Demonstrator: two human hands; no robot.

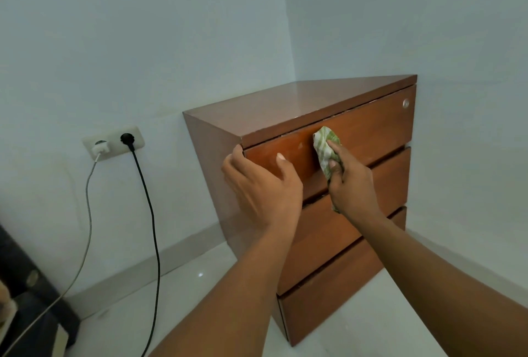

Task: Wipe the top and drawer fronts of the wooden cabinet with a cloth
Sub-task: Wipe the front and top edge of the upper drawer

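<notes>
A brown wooden cabinet [285, 105] with three drawer fronts stands in the room's corner. My right hand [350, 182] grips a green-and-white checked cloth [325, 145] and presses it against the top drawer front [377, 125], near its middle. My left hand [261, 185] rests with fingers spread on the cabinet's front left corner, its thumb lying on the top drawer front. A round silver lock [405, 103] sits at the top drawer's right end. The middle drawer [391, 182] and bottom drawer [337, 291] are partly hidden by my arms.
A wall socket plate [114, 142] left of the cabinet holds a white charger [100, 148] with a grey cable and a black plug [125, 138] with a black cable [153, 228] hanging to the white floor. A dark object [25, 294] sits at the lower left.
</notes>
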